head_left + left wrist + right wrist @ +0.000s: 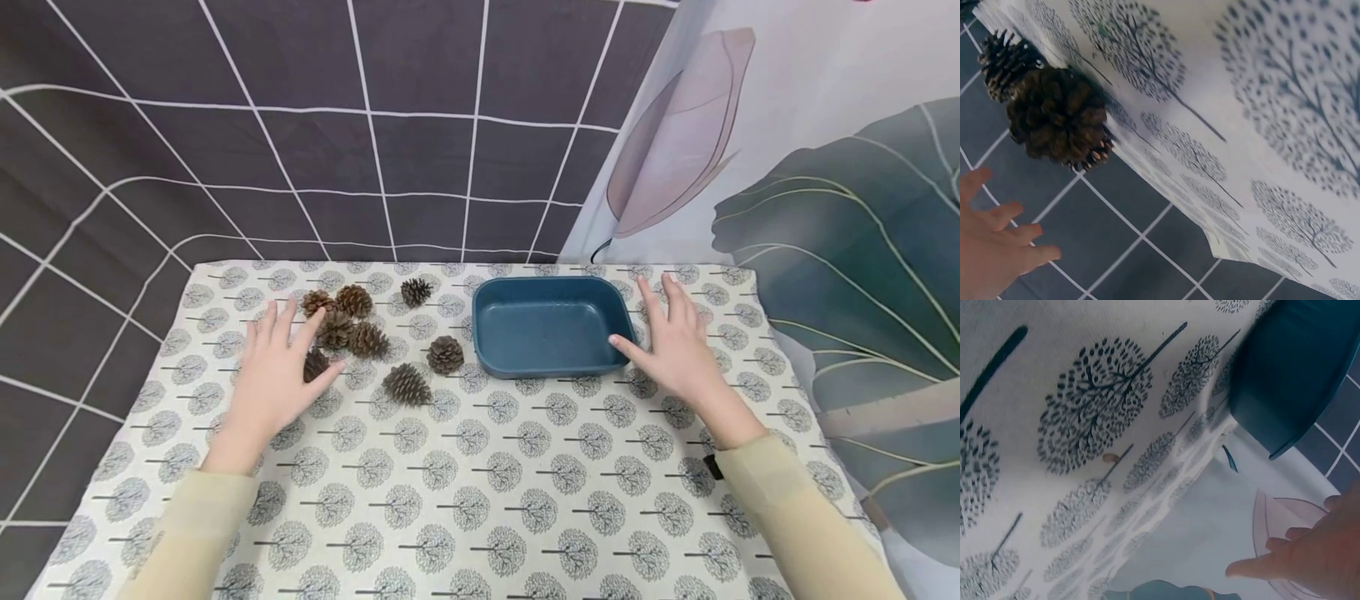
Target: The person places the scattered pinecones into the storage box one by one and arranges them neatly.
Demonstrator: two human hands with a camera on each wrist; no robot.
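Note:
My left hand (273, 375) hovers with fingers spread over the left side of the table, holding nothing. Close by its thumb and index finger lies a cluster of several brown pine cones (334, 331); one pine cone (316, 364) is partly hidden behind that hand. In the left wrist view, a pine cone (1057, 115) shows beyond the outstretched fingers. A dark blue rectangular container (543, 333) stands to the right of the cones, nothing inside it. At its right side is my right hand (671, 350), fingers extended, thumb tip overlapping the rim in the head view.
Between cluster and container lie separate pine cones: one nearer me (407, 385), one close to the container (446, 355), one farther back (416, 292). A tree-print cloth (465, 517) covers the table. Behind hangs a dark gridded curtain (420, 150); a leaf-patterned curtain (840, 275) hangs at right.

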